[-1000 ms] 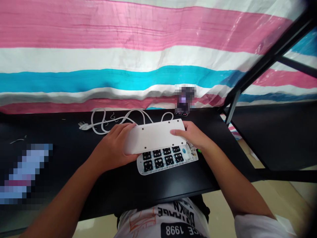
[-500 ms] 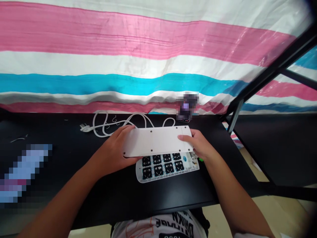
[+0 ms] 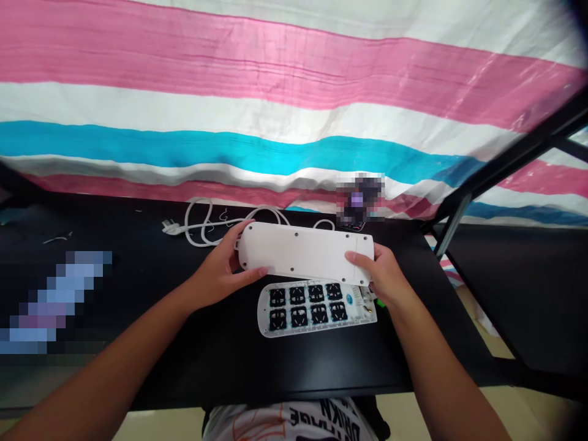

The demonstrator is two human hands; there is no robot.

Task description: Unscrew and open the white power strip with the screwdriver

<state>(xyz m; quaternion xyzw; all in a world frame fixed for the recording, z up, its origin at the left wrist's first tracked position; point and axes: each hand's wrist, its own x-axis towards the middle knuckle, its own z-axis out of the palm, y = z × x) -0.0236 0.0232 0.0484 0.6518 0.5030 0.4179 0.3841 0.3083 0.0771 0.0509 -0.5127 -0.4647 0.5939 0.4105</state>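
Note:
A long white cover (image 3: 316,254) with dark screw spots is held level between both hands. My left hand (image 3: 229,266) grips its rounded left end, thumb along the lower edge. My right hand (image 3: 379,269) grips the squarer right end, with the thumb on top. Just below the cover, nearer to me, an open white power strip half (image 3: 316,309) lies on the black table, showing two rows of black socket inserts. Some parts and a bit of green show at its right end, partly under my right hand.
Behind the cover, a white cable (image 3: 206,239) with a plug (image 3: 172,227) lies coiled on the black table (image 3: 220,361). A blurred dark object (image 3: 361,202) stands at the back. Striped sheeting (image 3: 275,156) hangs behind, and a black metal frame (image 3: 505,165) rises at right.
The cover has shifted away from the open half and tilted slightly, so more of the socket rows shows. My left hand has moved out to its end. The view has turned slightly.

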